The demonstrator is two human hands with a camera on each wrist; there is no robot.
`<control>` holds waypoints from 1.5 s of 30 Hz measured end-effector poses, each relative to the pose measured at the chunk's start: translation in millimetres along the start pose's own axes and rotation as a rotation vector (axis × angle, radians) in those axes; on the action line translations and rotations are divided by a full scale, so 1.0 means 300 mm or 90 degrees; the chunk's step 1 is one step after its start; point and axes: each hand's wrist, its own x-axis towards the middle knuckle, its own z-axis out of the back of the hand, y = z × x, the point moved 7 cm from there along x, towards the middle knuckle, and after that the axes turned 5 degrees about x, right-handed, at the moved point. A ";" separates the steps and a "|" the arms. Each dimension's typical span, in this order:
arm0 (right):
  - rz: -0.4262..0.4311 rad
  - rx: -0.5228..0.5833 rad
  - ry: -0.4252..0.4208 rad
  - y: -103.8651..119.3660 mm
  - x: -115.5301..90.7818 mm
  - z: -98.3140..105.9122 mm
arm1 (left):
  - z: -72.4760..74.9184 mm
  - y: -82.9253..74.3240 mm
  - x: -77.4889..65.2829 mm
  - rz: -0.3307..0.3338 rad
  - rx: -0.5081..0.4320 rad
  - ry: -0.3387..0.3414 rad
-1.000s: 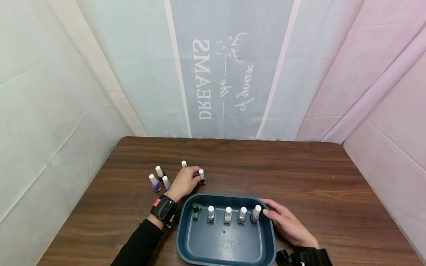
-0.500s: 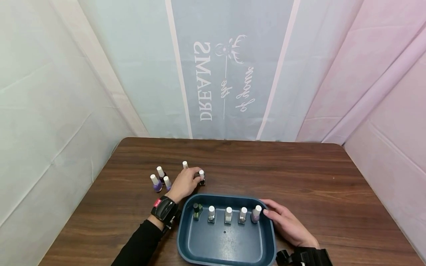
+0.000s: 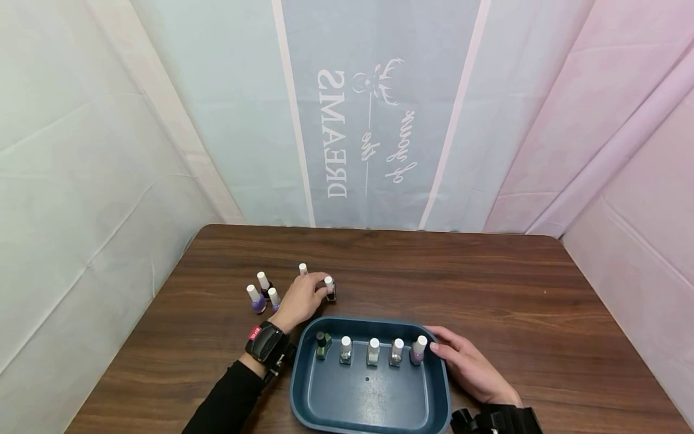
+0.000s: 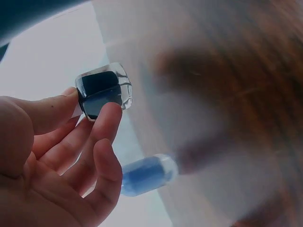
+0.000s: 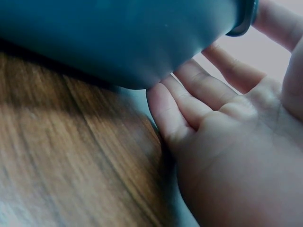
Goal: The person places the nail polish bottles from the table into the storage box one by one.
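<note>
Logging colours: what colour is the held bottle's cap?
White; the cap shows best in the head view.

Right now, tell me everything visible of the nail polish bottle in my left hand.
The nail polish bottle has a squarish, clear, glass-like body, near-black inside, and a white cap. Roughly upright, it's beyond the blue tray, pinched by your left hand; whether it touches the table is unclear.

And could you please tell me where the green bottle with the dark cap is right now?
In the head view, the green bottle stands inside the blue tray, near its far left corner, just left of a white-capped bottle.
</note>
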 end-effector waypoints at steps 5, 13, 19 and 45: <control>-0.006 -0.008 -0.007 -0.002 0.001 0.001 | 0.025 -0.023 -0.009 -0.003 -0.010 0.001; -0.001 -0.002 0.000 -0.004 0.003 -0.002 | 0.040 -0.036 -0.024 -0.005 0.007 0.002; -0.009 0.009 -0.003 -0.005 0.004 -0.001 | 0.048 -0.040 -0.032 -0.004 0.010 -0.009; -0.010 0.005 -0.011 -0.008 0.003 0.003 | 0.137 -0.083 -0.132 -0.039 0.077 -0.106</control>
